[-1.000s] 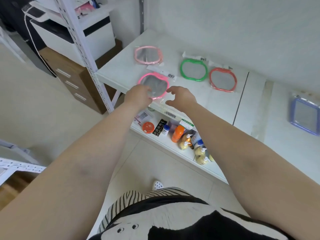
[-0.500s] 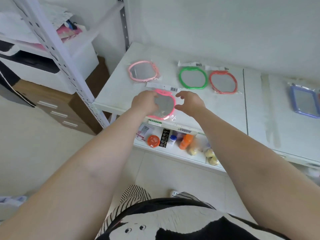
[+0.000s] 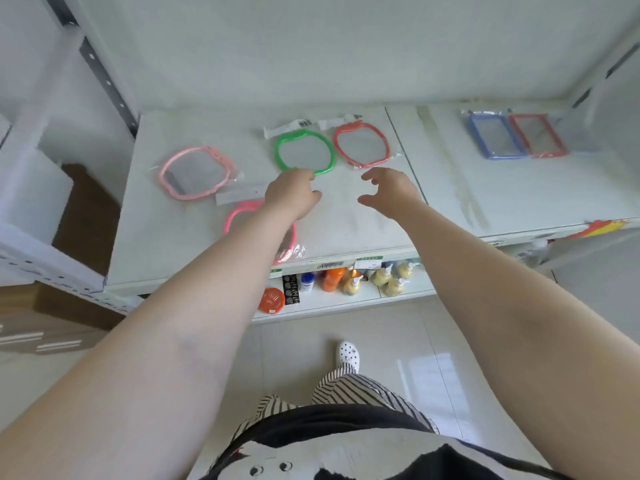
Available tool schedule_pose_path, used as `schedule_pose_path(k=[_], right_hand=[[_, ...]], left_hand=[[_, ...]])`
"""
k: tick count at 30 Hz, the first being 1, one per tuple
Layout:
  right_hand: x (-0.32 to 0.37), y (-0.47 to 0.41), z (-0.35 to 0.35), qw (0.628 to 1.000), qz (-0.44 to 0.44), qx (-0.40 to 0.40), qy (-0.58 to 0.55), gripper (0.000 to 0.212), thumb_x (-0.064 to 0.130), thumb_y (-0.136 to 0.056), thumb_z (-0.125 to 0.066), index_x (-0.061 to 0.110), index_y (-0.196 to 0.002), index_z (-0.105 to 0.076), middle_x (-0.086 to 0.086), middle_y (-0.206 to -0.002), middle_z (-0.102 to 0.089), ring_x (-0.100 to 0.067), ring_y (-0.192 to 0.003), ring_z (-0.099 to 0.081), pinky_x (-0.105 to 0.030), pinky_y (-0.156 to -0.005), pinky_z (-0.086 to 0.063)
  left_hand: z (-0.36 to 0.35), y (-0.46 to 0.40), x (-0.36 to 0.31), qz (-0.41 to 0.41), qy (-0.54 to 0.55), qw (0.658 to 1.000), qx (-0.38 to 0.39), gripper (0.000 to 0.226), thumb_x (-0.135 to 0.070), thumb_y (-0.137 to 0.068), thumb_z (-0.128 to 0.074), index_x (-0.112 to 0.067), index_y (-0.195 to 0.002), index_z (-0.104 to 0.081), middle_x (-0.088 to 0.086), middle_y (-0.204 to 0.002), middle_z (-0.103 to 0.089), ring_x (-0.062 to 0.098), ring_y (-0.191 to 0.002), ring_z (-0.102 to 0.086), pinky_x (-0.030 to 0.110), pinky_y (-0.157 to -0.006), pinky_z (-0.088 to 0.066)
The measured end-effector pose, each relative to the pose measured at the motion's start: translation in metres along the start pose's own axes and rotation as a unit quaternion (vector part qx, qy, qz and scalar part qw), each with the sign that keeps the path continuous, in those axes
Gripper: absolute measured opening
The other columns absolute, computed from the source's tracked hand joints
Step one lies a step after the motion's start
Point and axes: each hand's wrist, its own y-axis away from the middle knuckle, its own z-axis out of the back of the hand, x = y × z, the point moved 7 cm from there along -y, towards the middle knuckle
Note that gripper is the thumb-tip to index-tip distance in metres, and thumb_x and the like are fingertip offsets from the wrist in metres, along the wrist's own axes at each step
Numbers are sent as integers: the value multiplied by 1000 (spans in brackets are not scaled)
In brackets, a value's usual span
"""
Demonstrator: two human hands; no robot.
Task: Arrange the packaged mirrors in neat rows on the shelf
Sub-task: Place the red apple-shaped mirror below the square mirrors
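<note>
Packaged mirrors are lying across the white shelf: a pale pink one at centre left, a green one and a red one at upper centre, and a bright pink one partly hidden under the left forearm. Both hands are hovering over the shelf at frame centre, holding nothing, the left hand loosely curled beside the green mirror's lower rim and the right hand with relaxed, spread fingers.

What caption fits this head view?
Both hands, left hand and right hand, hover empty over the shelf near the green mirror.
</note>
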Motion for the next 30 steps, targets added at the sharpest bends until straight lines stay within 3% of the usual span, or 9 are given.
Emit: schedule_pose_path(k=[2, 5, 7, 10, 16, 23, 26, 30], right_hand=[[-19, -16, 13, 1000, -14, -12, -3, 49, 34, -85, -66, 27, -131, -53, 2, -127, -58, -21, -87, -61, -32, -82, -49], [-48, -46, 26, 999, -30, -22, -24, 47, 33, -85, -65, 27, -130, -54, 0, -118, -63, -20, -84, -62, -34, -81, -52], [-64, -69, 32, 998, -29, -28, -41, 46, 32, -86, -65, 28, -129, -54, 0, -116, -64, -21, -93, -64, -32, -80, -52], [-85, -104, 33, 998, -18, -24, -64, 45, 33, -86, -66, 28, -129, -55, 2, -124, -59, -18, -104, -61, -27, -77, -47], [-116, -159, 21, 998, -3, 5, -66, 43, 32, -87, -64, 26, -129, -55, 0, -123, -61, -20, -97, -63, -31, -79, -50], [-120, -208, 3, 997, 21, 45, -56, 57, 34, -89, -61, 20, -141, -43, -10, -136, -52, -28, -122, -52, -34, -91, -45], [-122, -221, -6, 996, -3, 70, -63, 53, 37, -90, -58, 22, -139, -44, -9, -129, -57, -30, -120, -52, -37, -90, -49], [-127, -228, -12, 994, -31, 49, -88, 33, 33, -90, -58, 12, -116, -60, -6, -103, -64, -28, -101, -60, -35, -80, -53]], left_hand=[[-10, -18, -19, -6, 6, 1000, 8, 44, -31, -90, -54, -11, -129, -55, 10, -133, -56, 31, -123, -52, 37, -97, -45], [-23, -49, -39, 10, 24, 1000, 11, 42, -33, -91, -55, -4, -121, -57, 14, -127, -59, 33, -119, -53, 36, -94, -44], [-31, -70, -48, 36, 46, 998, 12, 42, -34, -92, -53, -2, -119, -58, 16, -126, -60, 34, -118, -54, 35, -94, -44], [-46, -93, -64, 70, 75, 994, 23, 44, -34, -95, -50, -1, -123, -58, 17, -129, -59, 34, -122, -53, 34, -99, -41], [-84, -126, -78, 140, 119, 983, 32, 45, -32, -96, -50, -2, -129, -55, 17, -134, -57, 33, -124, -53, 33, -99, -42], [-109, -160, -88, 187, 166, 968, 14, 39, -28, -96, -46, -8, -128, -54, 13, -130, -59, 32, -121, -54, 38, -105, -43], [-118, -171, -79, 250, 211, 945, -14, 37, -27, -93, -49, -7, -123, -58, 15, -127, -61, 33, -118, -57, 36, -102, -45], [-129, -175, -70, 332, 354, 873, -52, 44, -30, -93, -55, 1, -125, -54, 16, -126, -60, 34, -116, -58, 36, -98, -48]])
